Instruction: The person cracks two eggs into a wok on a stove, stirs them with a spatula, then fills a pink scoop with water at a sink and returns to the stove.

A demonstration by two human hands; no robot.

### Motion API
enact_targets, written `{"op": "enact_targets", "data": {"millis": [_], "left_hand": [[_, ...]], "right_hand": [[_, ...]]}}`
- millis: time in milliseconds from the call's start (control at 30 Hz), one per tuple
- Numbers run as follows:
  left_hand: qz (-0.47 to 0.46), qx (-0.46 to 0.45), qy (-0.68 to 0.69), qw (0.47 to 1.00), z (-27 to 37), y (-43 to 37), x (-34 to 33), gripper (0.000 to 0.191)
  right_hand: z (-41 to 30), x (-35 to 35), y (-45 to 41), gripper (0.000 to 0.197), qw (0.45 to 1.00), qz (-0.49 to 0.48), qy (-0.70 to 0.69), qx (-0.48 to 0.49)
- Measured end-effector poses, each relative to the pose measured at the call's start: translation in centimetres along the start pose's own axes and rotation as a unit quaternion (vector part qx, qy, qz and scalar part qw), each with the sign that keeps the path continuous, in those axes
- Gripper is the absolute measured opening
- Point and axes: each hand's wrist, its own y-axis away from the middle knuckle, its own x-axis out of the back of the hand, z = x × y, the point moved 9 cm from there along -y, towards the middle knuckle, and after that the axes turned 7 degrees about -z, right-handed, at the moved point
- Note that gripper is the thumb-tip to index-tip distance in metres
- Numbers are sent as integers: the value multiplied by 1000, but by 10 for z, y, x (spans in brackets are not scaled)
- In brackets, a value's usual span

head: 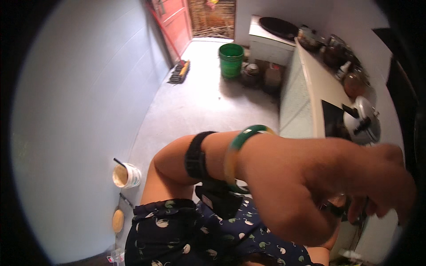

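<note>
Large and close to the camera, my left hand (293,179) reaches across to the right side, its fingers bent downward. A green and amber bangle (237,146) and a black wrist strap are on that arm. Below the left hand's fingers, my right hand (361,207) shows only in part, with a dark band near its wrist. What either hand holds is hidden. Just beyond the left hand, a metal pressure cooker (372,128) with black handles stands on a black stove (332,116).
Jars (354,84) and a bottle (343,69) line the counter (308,69) against the wall. A green bucket (231,61) stands on the floor near the open doorway, with a mop (179,72) by the red door (176,26). A white bucket (133,175) is beside the left wall.
</note>
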Motion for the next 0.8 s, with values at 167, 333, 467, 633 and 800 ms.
{"op": "enact_targets", "data": {"millis": [167,333,467,633,800], "left_hand": [[35,12,21,999,19,31,57,43],[60,19,43,997,19,53,116,44],[65,40,65,995,0,53,161,45],[71,55,84,992,-22,57,242,46],[93,68,75,991,-17,69,321,47]], "right_hand": [[35,-23,-65,34,999,31,10,-39],[53,-32,-133,36,997,56,32,-48],[51,-41,-201,32,998,25,20,-46],[44,-15,-299,32,998,4,11,-54],[51,20,-388,33,990,-4,84,-113]]}}
